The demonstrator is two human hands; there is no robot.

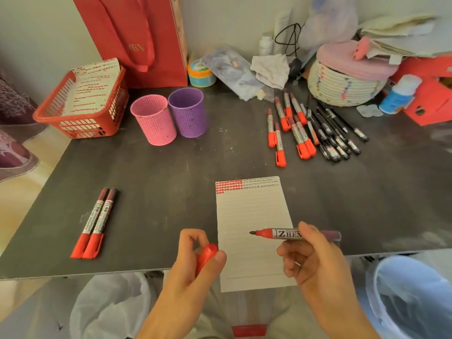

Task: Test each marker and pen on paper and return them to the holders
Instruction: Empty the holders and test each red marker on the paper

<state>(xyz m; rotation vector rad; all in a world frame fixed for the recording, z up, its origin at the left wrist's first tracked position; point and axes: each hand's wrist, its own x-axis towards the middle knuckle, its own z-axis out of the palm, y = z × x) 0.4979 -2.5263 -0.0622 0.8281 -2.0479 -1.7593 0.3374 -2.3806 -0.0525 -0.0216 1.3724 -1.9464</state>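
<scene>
Dark table (171, 182): two holders (154, 119), one paper (252, 211), two markers (96, 222) at left.

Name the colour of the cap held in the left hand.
Red; the cap shows best in the head view.

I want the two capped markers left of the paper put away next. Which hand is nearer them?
Left. The left hand, holding a red cap, is right of the two capped markers; the right hand is farther off, at the paper's right edge.
</scene>
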